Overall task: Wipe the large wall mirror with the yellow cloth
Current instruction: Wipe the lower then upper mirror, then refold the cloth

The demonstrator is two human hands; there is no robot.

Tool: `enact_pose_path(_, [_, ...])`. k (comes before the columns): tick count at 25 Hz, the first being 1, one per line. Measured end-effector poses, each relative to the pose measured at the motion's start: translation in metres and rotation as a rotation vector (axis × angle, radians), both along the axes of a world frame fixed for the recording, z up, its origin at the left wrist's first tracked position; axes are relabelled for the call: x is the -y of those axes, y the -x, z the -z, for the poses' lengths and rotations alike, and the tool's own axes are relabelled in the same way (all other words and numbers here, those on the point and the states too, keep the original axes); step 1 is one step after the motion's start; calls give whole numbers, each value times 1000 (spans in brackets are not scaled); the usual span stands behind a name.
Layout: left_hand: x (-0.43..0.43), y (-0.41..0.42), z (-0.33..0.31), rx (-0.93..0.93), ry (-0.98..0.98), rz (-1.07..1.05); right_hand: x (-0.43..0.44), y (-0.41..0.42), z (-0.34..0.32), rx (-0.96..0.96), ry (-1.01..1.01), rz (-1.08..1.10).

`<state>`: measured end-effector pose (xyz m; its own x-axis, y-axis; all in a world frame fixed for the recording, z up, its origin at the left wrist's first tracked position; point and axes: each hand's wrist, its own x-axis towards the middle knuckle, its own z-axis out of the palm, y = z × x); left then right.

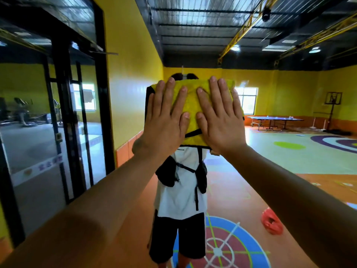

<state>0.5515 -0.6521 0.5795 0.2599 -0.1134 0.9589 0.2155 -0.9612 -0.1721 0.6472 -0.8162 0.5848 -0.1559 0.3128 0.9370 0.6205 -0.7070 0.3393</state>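
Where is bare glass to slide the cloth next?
Free: mirror right of the right hand, toward the reflected window and table-tennis table; also below the yellow cloth, over the reflected white shirt. Crowded: centre, left hand and right hand flat on the cloth.

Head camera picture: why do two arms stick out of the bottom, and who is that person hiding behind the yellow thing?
The camera sits on a person's head, so you see what they see: their own two arms reaching forward. In front of them is a large wall mirror, so the person in the white shirt is their own reflection. The yellow thing is a yellow cloth. The left hand and right hand press it flat against the glass, fingers straight, side by side, to wipe it. The cloth covers the reflected face. The blue table-tennis table and the colourful floor also show in the mirror.
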Motion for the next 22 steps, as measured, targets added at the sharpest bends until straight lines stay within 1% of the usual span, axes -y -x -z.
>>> enact_pose_path(3, [-3,3,56,-37,1,4,-2,2,57,-25,7,-9])
enact_pose_path(9, [-12,8,181,-39,8,37,-11,8,183,-80,44,-35])
enact_pose_path(13, [-19,19,278,-137,-33,41,-10,16,286,-157,110,-49])
enact_pose_path(20, [-20,33,461,-283,38,40,-6,27,466,-248,215,-36])
enact_pose_path(22, [-16,36,508,-317,75,46,-4,31,513,-300,235,-25])
